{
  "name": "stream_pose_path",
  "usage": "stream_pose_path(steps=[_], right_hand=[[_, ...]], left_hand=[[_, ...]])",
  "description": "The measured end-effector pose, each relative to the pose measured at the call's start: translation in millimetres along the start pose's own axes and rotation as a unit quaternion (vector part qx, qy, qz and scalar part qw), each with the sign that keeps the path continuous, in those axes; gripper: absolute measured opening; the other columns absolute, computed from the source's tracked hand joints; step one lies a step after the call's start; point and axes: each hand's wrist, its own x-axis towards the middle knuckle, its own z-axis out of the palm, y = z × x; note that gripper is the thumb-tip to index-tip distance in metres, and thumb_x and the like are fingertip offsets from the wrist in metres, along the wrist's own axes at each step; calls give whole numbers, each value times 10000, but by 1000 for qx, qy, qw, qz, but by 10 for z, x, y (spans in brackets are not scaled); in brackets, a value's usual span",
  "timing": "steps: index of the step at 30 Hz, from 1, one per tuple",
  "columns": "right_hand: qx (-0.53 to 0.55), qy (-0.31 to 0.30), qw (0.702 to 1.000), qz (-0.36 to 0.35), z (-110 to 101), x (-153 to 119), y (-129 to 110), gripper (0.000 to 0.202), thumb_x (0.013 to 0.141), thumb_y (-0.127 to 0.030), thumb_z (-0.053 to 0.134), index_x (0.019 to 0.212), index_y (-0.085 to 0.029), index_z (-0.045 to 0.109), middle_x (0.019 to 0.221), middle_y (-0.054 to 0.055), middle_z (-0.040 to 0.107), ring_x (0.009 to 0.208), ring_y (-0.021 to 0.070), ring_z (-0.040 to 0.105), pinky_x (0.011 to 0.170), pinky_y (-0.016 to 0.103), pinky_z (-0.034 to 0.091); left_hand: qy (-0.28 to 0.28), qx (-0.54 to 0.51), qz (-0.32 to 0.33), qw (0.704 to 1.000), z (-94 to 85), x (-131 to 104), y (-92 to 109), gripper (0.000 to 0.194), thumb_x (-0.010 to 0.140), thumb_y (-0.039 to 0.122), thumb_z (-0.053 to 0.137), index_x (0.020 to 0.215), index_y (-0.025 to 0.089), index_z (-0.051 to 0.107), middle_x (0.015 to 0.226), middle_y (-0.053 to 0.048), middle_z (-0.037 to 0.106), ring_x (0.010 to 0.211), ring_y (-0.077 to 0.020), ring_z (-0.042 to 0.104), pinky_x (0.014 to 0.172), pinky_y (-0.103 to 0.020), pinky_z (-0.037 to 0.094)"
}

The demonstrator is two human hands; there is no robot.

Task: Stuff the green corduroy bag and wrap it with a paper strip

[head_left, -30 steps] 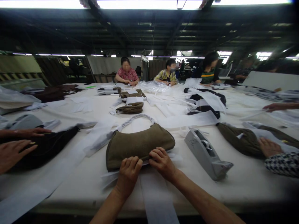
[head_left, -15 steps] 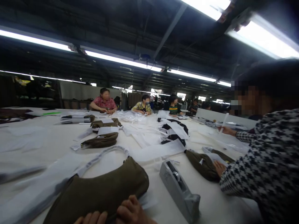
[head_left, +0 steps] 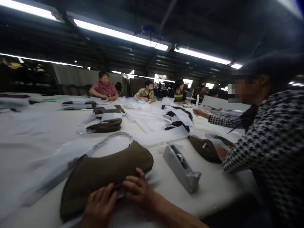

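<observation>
An olive-brown bag (head_left: 106,167) lies on the white table in front of me, its long strap (head_left: 111,136) wrapped in pale material and curving behind it. My left hand (head_left: 101,204) is on the bag's near edge, fingers bent over it. Just to the right, my right hand (head_left: 140,190) is at the same edge, its fingers curled against the bag with the index finger raised. White sheet material shows beneath the edge by both hands. A grey tape dispenser (head_left: 181,169) stands to the right of the bag.
At the right, a co-worker in a checked top (head_left: 268,142) rests a hand on another olive bag (head_left: 204,148) and holds a white strip (head_left: 197,103). Folded brown bags (head_left: 105,125), black bags (head_left: 177,123) and white sheets (head_left: 147,122) lie further back. More people sit across the table.
The view has tilted down, showing more of both hands and my right forearm. The co-worker's outstretched hand has moved left with the white strip.
</observation>
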Motion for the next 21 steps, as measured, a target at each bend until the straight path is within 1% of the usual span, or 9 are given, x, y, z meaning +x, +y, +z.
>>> stream_pose_path(steps=[3, 6, 10, 14, 17, 18, 19, 20, 21], right_hand=[[12, -28, 999, 44, -48, 2, 3, 115, 854, -155, 473, 806, -199, 568, 1121, 22, 578, 1128, 154, 445, 1001, 406, 288], [16, -50, 996, 66, -21, -11, -10, 113, 858, -149, 465, 836, -183, 570, 1174, 49, 544, 1135, 174, 432, 951, 378, 323], [43, -52, 996, 56, 23, 24, -8, 132, 845, -155, 489, 730, -185, 546, 989, 1, 606, 979, 150, 500, 878, 356, 344], [54, -43, 996, 56, -58, 40, -47, 154, 842, -141, 486, 704, -188, 533, 880, -7, 610, 894, 134, 512, 850, 344, 350], [122, -40, 975, 181, -278, 2, -192, 107, 829, -173, 495, 734, -191, 541, 859, 19, 606, 877, 151, 528, 821, 353, 383], [178, -50, 943, 278, -355, -9, -259, 90, 817, -212, 513, 734, -187, 536, 814, 25, 601, 826, 152, 543, 775, 340, 410], [254, -66, 881, 394, -417, -13, -330, 110, 804, -265, 528, 734, -181, 526, 758, 26, 592, 755, 151, 558, 701, 317, 437], [339, -81, 784, 513, -457, -6, -398, 157, 790, -322, 537, 742, -174, 512, 712, 25, 580, 687, 149, 568, 616, 290, 447], [420, -90, 663, 614, -471, 16, -458, 205, 775, -368, 543, 771, -168, 501, 696, 26, 575, 645, 150, 579, 549, 267, 446]], left_hand=[[-35, 11, 13, 999, -97, 110, 97, 286, 854, 109, 332, 813, 178, 607, 975, -94, 624, 849, -226, 564, 737, -378, 402], [-23, -6, -8, 1000, -123, 158, 133, 275, 872, 116, 337, 789, 165, 595, 958, -88, 616, 849, -220, 545, 750, -376, 372], [-23, -20, -30, 999, -122, 163, 137, 255, 882, 149, 338, 855, 168, 590, 917, -79, 606, 810, -212, 524, 734, -362, 352], [-90, 2, -55, 994, -133, 224, 164, 212, 863, 148, 376, 909, 156, 582, 790, -65, 576, 720, -203, 503, 668, -347, 338], [-120, -28, -83, 989, -193, 350, 144, 163, 828, 131, 419, 868, 159, 574, 741, -47, 562, 703, -202, 500, 694, -363, 334], [-129, -50, -94, 986, -224, 405, 113, 140, 809, 126, 439, 855, 162, 567, 741, -41, 562, 711, -203, 505, 703, -364, 336], [-141, -76, -107, 981, -260, 461, 67, 118, 788, 123, 458, 836, 165, 557, 742, -36, 562, 719, -202, 510, 704, -359, 340], [-157, -101, -117, 975, -297, 516, 9, 97, 766, 122, 474, 814, 167, 546, 742, -31, 560, 722, -199, 514, 697, -349, 346], [-173, -124, -126, 969, -335, 564, -58, 81, 747, 123, 485, 795, 169, 532, 742, -25, 558, 722, -193, 517, 685, -336, 353]])
